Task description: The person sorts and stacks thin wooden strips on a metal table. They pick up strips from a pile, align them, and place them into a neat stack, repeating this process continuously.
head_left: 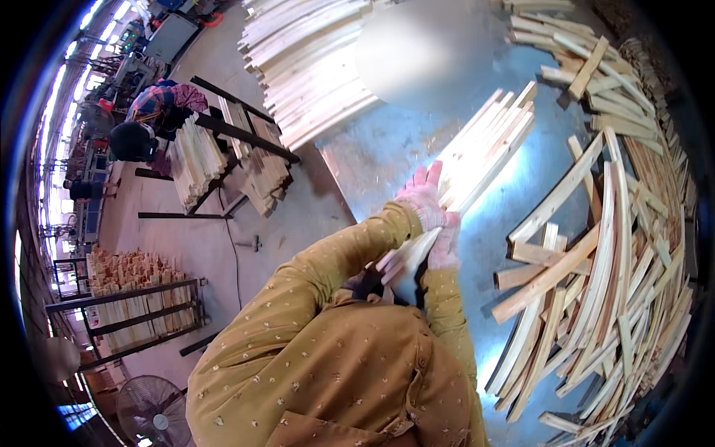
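A bundle of pale wooden strips (488,149) slants over the blue tabletop (395,134), its lower end (408,257) pointing back at my body. Across its left side lies my left hand (423,197), in a pinkish glove, its fingers pressed along the wood. My right hand (445,242), gloved too, grips the bundle lower down, just below the left; some of its fingers are hidden. Both hands are closed about the strips, close to each other.
Long wooden strips (320,74) lie side by side at the far edge. A loose heap of strips (596,298) covers the right side. Left stand dark metal racks (134,316) with stacked wood, a fan (153,410) and a bending person (164,104). A blurred patch hides part of the tabletop.
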`<state>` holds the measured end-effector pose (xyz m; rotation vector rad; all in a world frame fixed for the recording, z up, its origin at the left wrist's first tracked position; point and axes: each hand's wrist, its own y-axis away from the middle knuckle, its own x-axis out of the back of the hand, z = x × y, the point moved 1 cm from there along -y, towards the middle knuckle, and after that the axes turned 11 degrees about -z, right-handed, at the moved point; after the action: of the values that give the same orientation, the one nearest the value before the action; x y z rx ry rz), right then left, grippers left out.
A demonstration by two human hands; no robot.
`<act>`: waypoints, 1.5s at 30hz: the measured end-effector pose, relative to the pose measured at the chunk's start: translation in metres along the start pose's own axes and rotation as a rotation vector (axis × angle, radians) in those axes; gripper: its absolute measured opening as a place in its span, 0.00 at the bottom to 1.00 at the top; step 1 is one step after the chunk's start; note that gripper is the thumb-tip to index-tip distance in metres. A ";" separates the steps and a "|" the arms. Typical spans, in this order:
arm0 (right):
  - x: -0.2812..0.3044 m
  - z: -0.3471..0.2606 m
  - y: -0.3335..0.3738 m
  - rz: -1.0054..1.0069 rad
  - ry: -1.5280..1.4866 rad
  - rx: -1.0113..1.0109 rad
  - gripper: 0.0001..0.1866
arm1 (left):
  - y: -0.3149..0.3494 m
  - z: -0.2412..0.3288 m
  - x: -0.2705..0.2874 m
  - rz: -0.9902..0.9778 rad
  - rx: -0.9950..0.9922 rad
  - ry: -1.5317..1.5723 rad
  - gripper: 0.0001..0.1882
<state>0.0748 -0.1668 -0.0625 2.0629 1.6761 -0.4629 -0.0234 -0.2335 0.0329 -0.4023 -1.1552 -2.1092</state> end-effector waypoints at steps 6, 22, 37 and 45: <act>-0.115 -0.031 -0.039 -0.124 0.031 0.155 0.51 | -0.010 -0.036 0.098 -0.062 -0.326 0.001 0.64; -0.184 0.085 -0.185 0.254 0.603 -0.063 0.32 | -0.152 -0.213 0.453 -0.019 0.172 -0.765 0.56; -0.192 0.071 -0.238 0.020 0.724 -0.271 0.36 | -0.209 -0.255 0.387 0.478 0.007 -0.823 0.47; -0.033 -0.092 -0.154 0.797 1.479 -0.388 0.40 | -0.124 -0.195 0.343 0.499 -0.273 0.107 0.40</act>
<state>-0.0843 -0.1193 0.0128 2.5239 0.9990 1.8283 -0.3437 -0.4945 0.0393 -0.6234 -0.6223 -1.8162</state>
